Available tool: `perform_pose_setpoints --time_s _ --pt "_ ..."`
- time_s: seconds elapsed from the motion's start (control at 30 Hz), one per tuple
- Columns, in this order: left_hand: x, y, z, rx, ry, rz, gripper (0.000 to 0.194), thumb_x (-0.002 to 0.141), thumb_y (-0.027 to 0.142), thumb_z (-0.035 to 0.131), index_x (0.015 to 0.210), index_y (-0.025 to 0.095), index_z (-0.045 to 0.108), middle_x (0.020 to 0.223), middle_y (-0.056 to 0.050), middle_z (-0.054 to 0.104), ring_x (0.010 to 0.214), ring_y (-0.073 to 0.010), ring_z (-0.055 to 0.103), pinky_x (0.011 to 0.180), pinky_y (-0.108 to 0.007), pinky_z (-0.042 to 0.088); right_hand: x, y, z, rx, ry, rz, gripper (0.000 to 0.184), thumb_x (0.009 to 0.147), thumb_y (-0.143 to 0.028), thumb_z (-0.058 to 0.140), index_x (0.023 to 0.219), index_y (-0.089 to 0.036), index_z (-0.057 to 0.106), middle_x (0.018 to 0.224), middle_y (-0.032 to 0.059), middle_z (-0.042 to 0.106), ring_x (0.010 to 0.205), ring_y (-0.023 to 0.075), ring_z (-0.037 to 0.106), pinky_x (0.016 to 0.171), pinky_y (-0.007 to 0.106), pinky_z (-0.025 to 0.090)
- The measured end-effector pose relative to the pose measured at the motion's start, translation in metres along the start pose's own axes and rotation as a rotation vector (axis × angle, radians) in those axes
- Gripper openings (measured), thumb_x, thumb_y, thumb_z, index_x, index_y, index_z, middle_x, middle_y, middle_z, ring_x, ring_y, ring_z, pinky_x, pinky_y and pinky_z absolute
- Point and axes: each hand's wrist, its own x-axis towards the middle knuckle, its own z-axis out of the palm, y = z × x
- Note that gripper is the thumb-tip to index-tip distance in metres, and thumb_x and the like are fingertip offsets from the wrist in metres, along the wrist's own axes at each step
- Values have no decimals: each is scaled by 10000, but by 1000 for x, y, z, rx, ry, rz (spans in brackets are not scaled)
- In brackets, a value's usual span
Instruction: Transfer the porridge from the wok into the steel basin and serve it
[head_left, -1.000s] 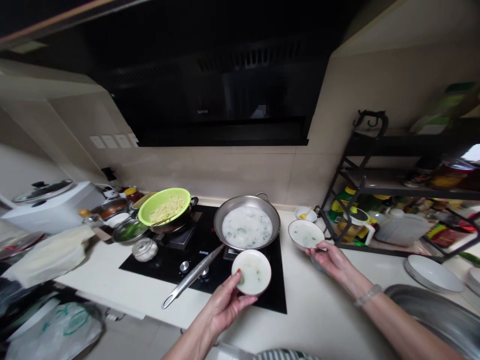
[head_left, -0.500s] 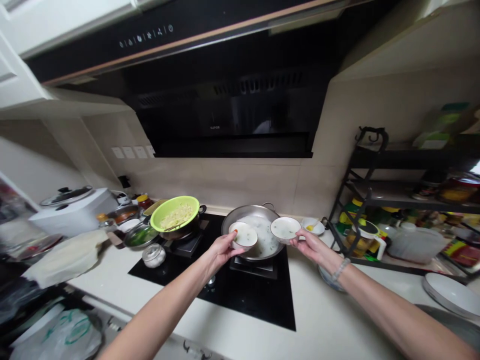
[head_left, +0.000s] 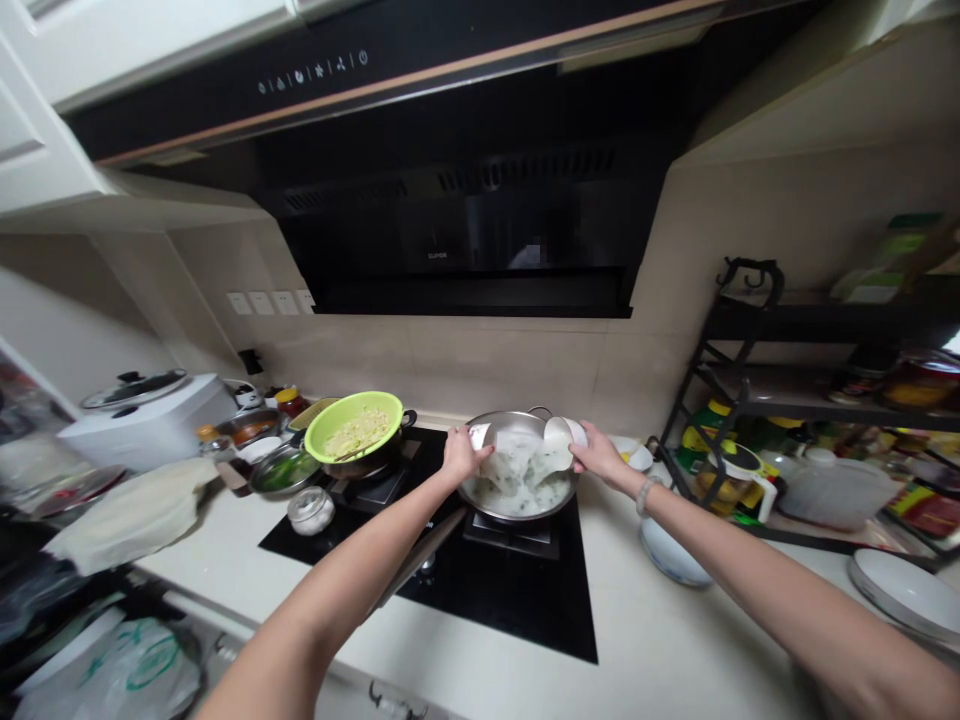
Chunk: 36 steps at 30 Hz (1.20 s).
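Observation:
A wide metal frying pan (head_left: 556, 513) sits on the right burner, holding a milky white liquid with green flecks. My left hand (head_left: 463, 458) is closed on a small white bowl (head_left: 480, 436), tipped inward over the pan's left side. On the opposite side my right hand (head_left: 600, 455) grips a second white bowl (head_left: 574, 432), also tilted towards the pan's middle. White liquid falls from the bowls into the pan. The pan's long handle (head_left: 427, 548) runs towards me, partly behind my left forearm.
A green basin (head_left: 390, 408) of pale shreds rests on a dark pot on the left burner. Nearby are a glass jar (head_left: 310, 511) and a pan of green vegetables (head_left: 281, 472). A black rack (head_left: 742, 385) stands right. A blue-white plate (head_left: 675, 555) lies right of the hob.
Both bowls have gone from level and full to tipped inward over the pan. Their liquid now pours out, and my hands have turned with them.

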Motion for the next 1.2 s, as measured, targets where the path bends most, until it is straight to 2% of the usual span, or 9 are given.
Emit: perform_pose_setpoints --time_s 0.07,0.13,0.2,0.27,0.37,0.5,0.83,1.03,1.2 --pt "-2 5 -1 222 -12 215 540 729 305 771 1189 125 556 1207 -170 528 1092 -294 561 939 -383 455 2 0 -1 -290 -47 -206 692 678 -89 680 1336 -170 482 913 42 609 477 65 506 468 208 480" --pt "-5 9 -2 339 -32 381 585 752 282 753 1262 143 501 1231 -164 503 1122 -300 525 963 -407 434 2 1 -4 -598 -128 -459 694 731 -169 654 1392 -177 445 1063 98 557 613 117 572 625 296 540" --pt "-9 12 -2 405 -61 498 630 755 235 747 1311 176 456 1275 -157 476 1180 -315 467 977 -422 424 0 1 -5 -788 -215 -652 693 788 -208 597 1447 -188 382 1170 132 500 814 193 607 816 390 527" --pt "-11 12 -2 420 -104 573 647 761 187 729 1335 210 430 1318 -150 452 1237 -325 405 980 -423 424 -3 1 -6 -916 -270 -758 698 828 -214 541 1488 -197 315 1254 156 450 946 240 596 920 448 477" --pt "-10 10 -3 327 -163 649 628 778 169 702 1340 235 430 1329 -143 453 1281 -326 356 991 -418 422 -9 -1 -4 -1042 -285 -799 688 863 -214 485 1515 -218 264 1342 175 393 935 250 613 911 471 481" --pt "-7 7 -3 187 -194 672 631 780 227 712 1348 241 439 1295 -144 482 1286 -329 352 1021 -428 405 -14 -5 -1 -1147 -256 -834 686 866 -195 462 1520 -221 258 1382 184 359 894 257 644 863 463 511" --pt "-8 8 -3 155 -251 637 619 802 290 692 1362 248 432 1296 -151 473 1311 -341 328 1053 -457 382 -25 -14 4 -1219 -241 -853 656 859 -183 482 1497 -226 333 1413 195 361 815 255 674 807 445 535" --pt "-11 8 -6 98 -226 696 547 805 291 689 1310 241 485 1253 -149 502 1307 -330 346 1053 -440 383 -30 -17 8 -1288 -253 -856 660 868 -167 468 1509 -200 315 1435 230 340 809 278 682 799 470 535" --pt "-11 7 -8 138 -239 633 552 828 308 659 1336 240 454 1285 -156 485 1315 -328 334 1044 -446 393 -29 -10 8 -1264 -239 -839 670 858 -161 487 1506 -220 325 1440 223 339 803 270 679 806 472 534"
